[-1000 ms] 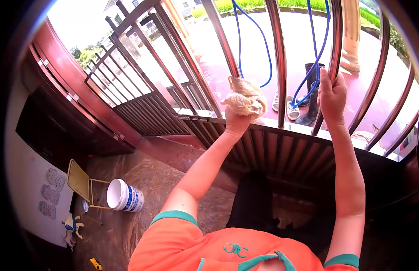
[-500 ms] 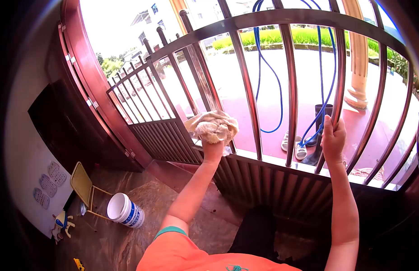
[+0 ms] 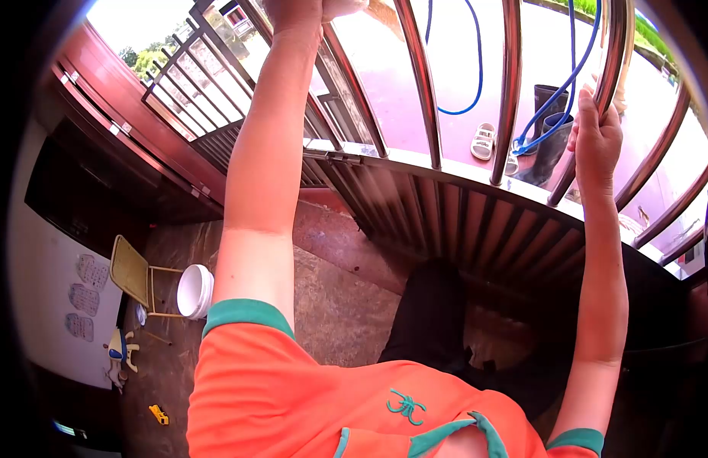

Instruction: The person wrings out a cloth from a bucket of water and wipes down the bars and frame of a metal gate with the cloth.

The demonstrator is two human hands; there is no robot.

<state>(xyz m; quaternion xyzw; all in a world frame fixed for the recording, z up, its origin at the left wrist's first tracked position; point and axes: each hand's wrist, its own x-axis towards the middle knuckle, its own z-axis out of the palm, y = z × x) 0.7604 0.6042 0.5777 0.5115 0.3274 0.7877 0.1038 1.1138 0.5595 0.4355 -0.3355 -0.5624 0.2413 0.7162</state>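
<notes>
My left hand [image 3: 297, 14] is at the top edge of the view, raised against the upright bars, with its fingers cut off. A bit of pale cloth [image 3: 345, 7] shows beside it, held in that hand. My right hand [image 3: 598, 141] is wrapped round one upright bar [image 3: 615, 53] of the dark metal gate [image 3: 438, 206]. The gate has shiny bars above and a ribbed panel below.
A white bucket [image 3: 194, 291] stands by a folding chair [image 3: 133, 271] at left. A toy figure [image 3: 123, 349] and a yellow toy [image 3: 159, 414] lie nearby. Beyond the bars are black boots [image 3: 552, 145], a sandal [image 3: 483, 142] and a blue hose [image 3: 478, 69].
My left hand has moved up the bars with the cloth, to the frame's top edge. My right hand still grips its bar. The view has tilted downward.
</notes>
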